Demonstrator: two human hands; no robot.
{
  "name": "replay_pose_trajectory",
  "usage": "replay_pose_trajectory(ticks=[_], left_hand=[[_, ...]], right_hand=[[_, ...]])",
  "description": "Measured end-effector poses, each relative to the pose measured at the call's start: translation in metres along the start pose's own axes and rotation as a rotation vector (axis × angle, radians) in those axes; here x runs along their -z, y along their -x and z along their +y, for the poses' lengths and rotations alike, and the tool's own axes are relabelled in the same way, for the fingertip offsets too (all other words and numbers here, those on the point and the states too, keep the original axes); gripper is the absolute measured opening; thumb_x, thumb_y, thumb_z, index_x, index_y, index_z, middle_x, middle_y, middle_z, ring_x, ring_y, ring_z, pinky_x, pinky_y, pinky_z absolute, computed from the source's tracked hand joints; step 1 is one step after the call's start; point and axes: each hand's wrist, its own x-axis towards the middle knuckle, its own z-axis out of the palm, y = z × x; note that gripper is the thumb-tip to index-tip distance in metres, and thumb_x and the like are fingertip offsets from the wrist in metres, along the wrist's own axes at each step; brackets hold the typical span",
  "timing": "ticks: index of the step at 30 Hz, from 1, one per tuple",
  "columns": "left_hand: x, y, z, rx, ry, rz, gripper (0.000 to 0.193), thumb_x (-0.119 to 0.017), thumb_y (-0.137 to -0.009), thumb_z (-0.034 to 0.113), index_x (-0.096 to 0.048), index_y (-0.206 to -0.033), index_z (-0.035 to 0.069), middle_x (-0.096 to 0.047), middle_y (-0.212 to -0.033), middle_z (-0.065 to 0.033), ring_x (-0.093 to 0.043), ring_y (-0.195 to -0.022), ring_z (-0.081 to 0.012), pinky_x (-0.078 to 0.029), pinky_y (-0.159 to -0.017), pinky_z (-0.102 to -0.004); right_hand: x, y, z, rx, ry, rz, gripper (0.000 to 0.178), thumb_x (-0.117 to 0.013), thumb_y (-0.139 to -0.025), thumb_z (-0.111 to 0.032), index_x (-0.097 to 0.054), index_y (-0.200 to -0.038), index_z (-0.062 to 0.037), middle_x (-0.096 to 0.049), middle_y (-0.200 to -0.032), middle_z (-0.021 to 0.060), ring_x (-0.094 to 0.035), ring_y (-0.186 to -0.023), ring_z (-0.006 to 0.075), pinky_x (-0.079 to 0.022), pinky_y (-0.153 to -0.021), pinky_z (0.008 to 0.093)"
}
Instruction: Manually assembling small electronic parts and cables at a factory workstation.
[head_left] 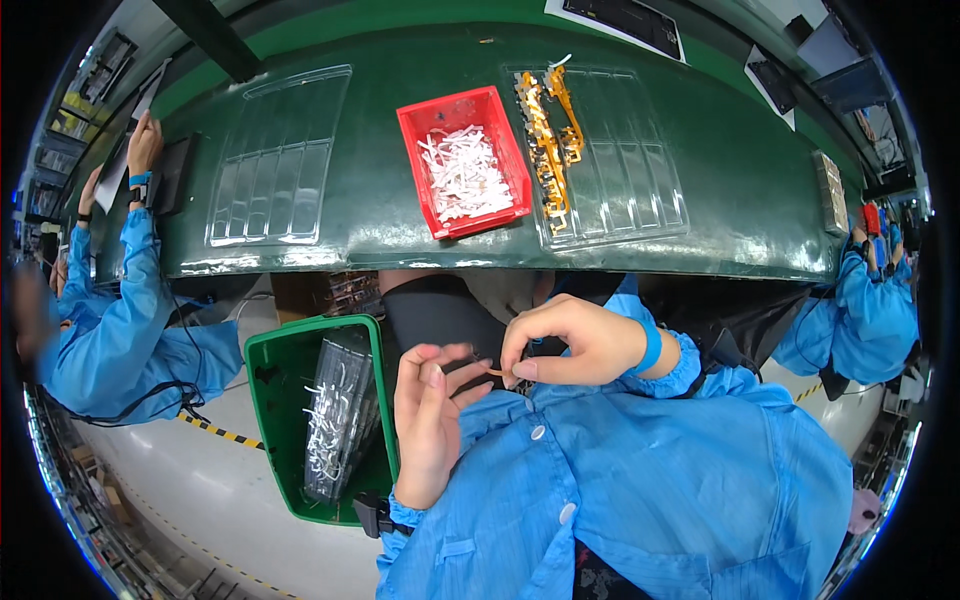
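In front of my chest, below the table edge, my right hand (585, 342) pinches a small orange flex cable (495, 373) between thumb and fingers. Only a short end of it shows. Facing it from the left is my left hand (430, 415), palm turned inward and fingers apart, its fingertips close to the cable. Whether they touch it I cannot tell. Several orange flex cables (545, 150) with black and white parts lie on the left side of a clear plastic tray (635, 170). Beside them stands a red bin (520, 195) holding many small white strips (465, 172).
Another clear tray (275, 160) lies on the green table (380, 235) at left. A green bin (262, 400) by my left arm holds clear trays (340, 420) and white scraps. Co-workers in blue sit at the left (120, 300) and right (860, 310).
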Motion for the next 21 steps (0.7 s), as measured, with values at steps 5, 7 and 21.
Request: replay_pose_trajectory(ticks=[5, 7, 21], left_hand=[[0.005, -0.004, -0.002, 0.073, 0.016, -0.053, 0.034, -0.051, -0.102, 0.026, -0.048, -0.126, 0.002, -0.052, -0.131, -0.0160, -0.059, -0.114, -0.0238, -0.052, -0.088, -0.0364], [0.029, -0.009, -0.016, 0.068, 0.086, -0.186, 0.030, -0.053, -0.100, 0.019, -0.052, -0.123, 0.000, -0.060, -0.114, -0.0131, -0.061, -0.098, -0.0222, -0.052, -0.084, -0.0358], [-0.010, -0.004, 0.005, -0.204, -0.460, 0.021, 0.024, -0.048, -0.098, 0.001, -0.047, -0.122, -0.004, -0.063, -0.085, -0.0079, -0.060, -0.075, -0.0106, -0.050, -0.071, -0.0242]], right_hand=[[0.002, 0.002, -0.004, -0.022, -0.002, -0.014, 0.009, -0.061, -0.090, -0.008, -0.064, -0.094, 0.0000, -0.070, -0.087, 0.0108, -0.068, -0.081, 0.0210, -0.052, -0.074, 0.0324], [0.003, 0.004, -0.005, -0.010, 0.030, -0.016, 0.009, -0.061, -0.090, -0.008, -0.064, -0.094, -0.0003, -0.070, -0.087, 0.0112, -0.068, -0.081, 0.0216, -0.052, -0.074, 0.0324], [0.000, -0.018, 0.013, -0.022, 0.131, -0.045, 0.019, -0.060, -0.093, -0.020, -0.062, -0.099, -0.0017, -0.069, -0.090, 0.0124, -0.066, -0.086, 0.0272, -0.051, -0.079, 0.0371]])
